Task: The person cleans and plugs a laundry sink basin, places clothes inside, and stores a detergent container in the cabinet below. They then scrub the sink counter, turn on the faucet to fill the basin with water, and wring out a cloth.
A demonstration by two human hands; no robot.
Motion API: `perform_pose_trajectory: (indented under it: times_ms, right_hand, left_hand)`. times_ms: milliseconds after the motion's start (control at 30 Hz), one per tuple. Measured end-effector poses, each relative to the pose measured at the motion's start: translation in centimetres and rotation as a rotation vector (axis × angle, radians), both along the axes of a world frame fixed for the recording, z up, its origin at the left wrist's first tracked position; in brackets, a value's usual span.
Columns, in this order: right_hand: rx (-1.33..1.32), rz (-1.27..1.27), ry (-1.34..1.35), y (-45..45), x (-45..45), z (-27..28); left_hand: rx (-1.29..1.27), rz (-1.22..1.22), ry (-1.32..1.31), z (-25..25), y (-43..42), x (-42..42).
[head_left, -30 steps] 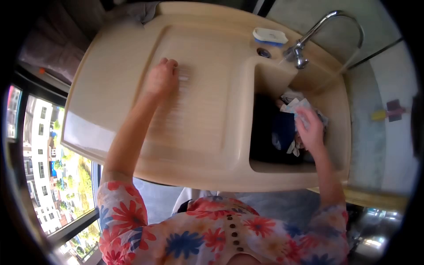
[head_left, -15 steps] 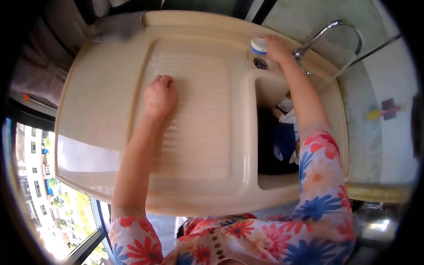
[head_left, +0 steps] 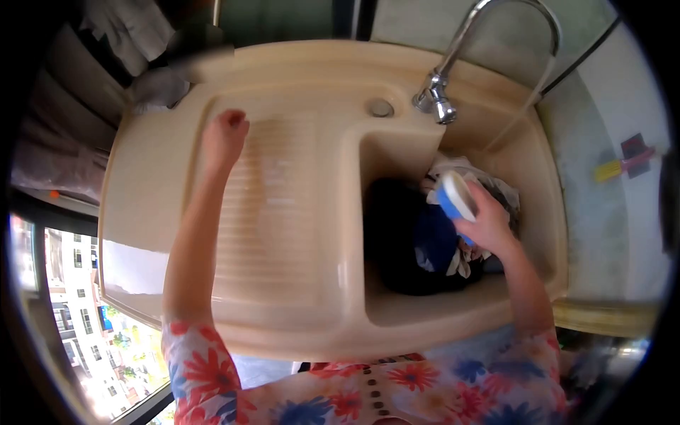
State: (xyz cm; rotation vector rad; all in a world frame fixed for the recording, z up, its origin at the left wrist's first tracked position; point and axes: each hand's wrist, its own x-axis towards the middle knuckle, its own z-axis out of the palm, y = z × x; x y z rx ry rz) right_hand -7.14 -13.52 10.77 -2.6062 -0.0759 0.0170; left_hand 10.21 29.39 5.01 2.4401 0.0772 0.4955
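Observation:
My right hand [head_left: 489, 219] is closed around a blue-and-white scrub brush [head_left: 457, 197], its blue side turned left. Brush and hand are over a heap of laundry [head_left: 471, 170] in the basin, with white, navy and black cloth in it. A curled fist, my left hand [head_left: 225, 138] is at the upper left of the ridged washboard [head_left: 283, 234]; nothing shows between its fingers.
A chrome tap [head_left: 435, 99] at the basin's back corner pours a thin stream of water [head_left: 524, 117]. A round drain fitting [head_left: 381, 108] sits in the ledge. Grey cloth [head_left: 159, 88] lies at the far left corner of the sink top [head_left: 145, 191].
My right hand has carried the scrub brush from the ledge by the tap to over the laundry in the basin. My left fist is farther up and left on the washboard; the view has shifted.

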Motion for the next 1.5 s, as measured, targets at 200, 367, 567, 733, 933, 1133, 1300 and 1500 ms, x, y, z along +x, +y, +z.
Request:
perform_pose_trajectory:
  times_ms: [200, 367, 567, 733, 933, 1133, 1300, 1500]
  right_hand:
    - [0.192, -0.238, -0.015, -10.9, -4.4, -3.4]
    - [0.256, -0.252, -0.077, -14.7, -4.7, -6.1]
    - [0.48, -0.178, -0.056, -14.8, -4.4, -6.1]
    - [0.492, -0.16, -0.044, -14.7, -4.3, -6.4]
    - [0.43, -0.158, -0.038, -15.5, -4.6, -7.0]
    - [0.48, -0.213, 0.022, -15.5, -4.7, -6.5]
    - [0.449, -0.21, 0.004, -15.7, -4.8, -7.5]
    - [0.449, -0.197, -0.007, -15.5, -4.6, -6.2]
  left_hand:
    - [0.15, 0.12, -0.16, -1.9, -8.9, 12.1]
    - [0.639, 0.149, 0.139, -2.1, -14.5, 15.3]
    - [0.269, -0.051, -0.035, -3.0, -24.7, 15.0]
    - [-0.307, -0.356, 0.26, -1.1, -29.2, 14.5]
    - [-0.732, -0.973, 0.474, -2.2, -32.4, 17.4]
    - [-0.364, -0.994, 0.58, 0.2, -33.0, 18.2]
    - [-0.547, -1.049, 0.608, -0.6, -31.6, 17.4]
    - [-0.127, -0.71, 0.18, -6.2, -31.1, 21.8]
